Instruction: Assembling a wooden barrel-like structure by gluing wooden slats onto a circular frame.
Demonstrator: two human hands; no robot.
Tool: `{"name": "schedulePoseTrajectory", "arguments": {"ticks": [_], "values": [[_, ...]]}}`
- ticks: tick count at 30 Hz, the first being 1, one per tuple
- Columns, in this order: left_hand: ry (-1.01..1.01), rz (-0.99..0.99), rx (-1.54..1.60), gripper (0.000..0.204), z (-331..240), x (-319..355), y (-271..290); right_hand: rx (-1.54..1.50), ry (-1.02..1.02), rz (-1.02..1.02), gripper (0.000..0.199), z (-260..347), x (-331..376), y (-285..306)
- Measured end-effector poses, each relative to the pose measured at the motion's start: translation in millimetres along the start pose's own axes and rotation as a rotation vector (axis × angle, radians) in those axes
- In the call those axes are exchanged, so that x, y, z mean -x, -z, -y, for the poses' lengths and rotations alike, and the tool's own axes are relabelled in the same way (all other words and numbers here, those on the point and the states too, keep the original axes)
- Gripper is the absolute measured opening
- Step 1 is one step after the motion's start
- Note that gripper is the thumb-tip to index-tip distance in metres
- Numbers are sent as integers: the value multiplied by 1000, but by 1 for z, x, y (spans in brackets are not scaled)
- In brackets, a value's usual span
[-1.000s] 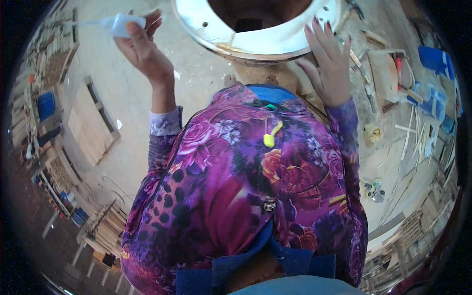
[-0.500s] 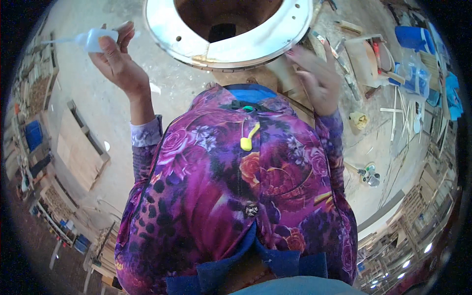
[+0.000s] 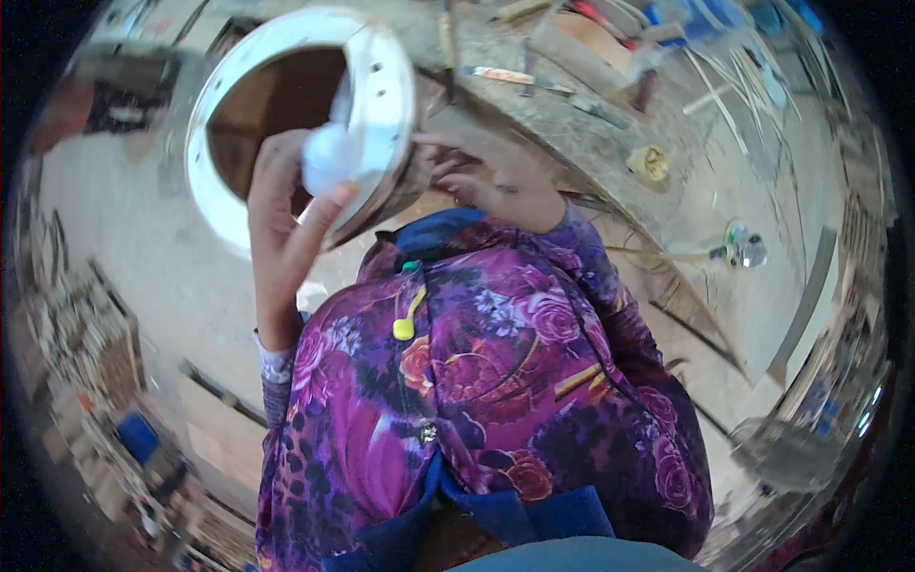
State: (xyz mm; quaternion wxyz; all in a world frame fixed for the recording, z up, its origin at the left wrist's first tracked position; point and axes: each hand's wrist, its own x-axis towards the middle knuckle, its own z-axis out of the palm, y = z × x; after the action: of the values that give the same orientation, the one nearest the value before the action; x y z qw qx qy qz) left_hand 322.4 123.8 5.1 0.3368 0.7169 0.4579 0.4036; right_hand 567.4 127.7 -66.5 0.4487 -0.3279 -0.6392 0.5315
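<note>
A round, hollow, drum-like body with a white flat rim (image 3: 221,208) stands before me, its inside brown and its rim dotted with small holes. My left hand (image 3: 284,224) is closed around a small white squeeze bottle (image 3: 331,157), held over the rim's near right part. The bottle's long thin nozzle shows faintly, blurred against the rim. Beside the body's right outer wall is my right hand (image 3: 496,183), its fingers apart and partly bent with nothing visible in them. Whether those fingertips touch the wall I cannot tell.
On the floor to the right lie a long flat tool (image 3: 519,79), a crumpled yellowish lump (image 3: 649,163), several thin white strips (image 3: 720,100) and a clear-and-green object (image 3: 745,248). Wood stacks (image 3: 91,329) and a board (image 3: 224,419) are at the left.
My view has turned, so the drum-like body sits further left. The left hand brought the bottle from the far left to over the rim. My right hand stays near the body's right side.
</note>
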Motion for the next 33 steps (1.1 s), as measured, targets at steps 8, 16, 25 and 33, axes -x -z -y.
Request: {"name": "schedulePoseTrajectory", "arguments": {"ticks": [8, 16, 25, 33], "values": [[85, 317, -88, 48, -18, -48, -64, -241, -24, -172, 45, -14, -4, 10], [169, 165, 11, 37, 14, -31, -42, -207, -228, -373, 39, -7, -17, 57], [185, 202, -118, 26, 3, -10, -39, 983, -236, -567, 38, -19, 1, 175], [368, 168, -181, 23, -8, -12, -49, 923, -356, -268, 38, -65, 14, 191]]}}
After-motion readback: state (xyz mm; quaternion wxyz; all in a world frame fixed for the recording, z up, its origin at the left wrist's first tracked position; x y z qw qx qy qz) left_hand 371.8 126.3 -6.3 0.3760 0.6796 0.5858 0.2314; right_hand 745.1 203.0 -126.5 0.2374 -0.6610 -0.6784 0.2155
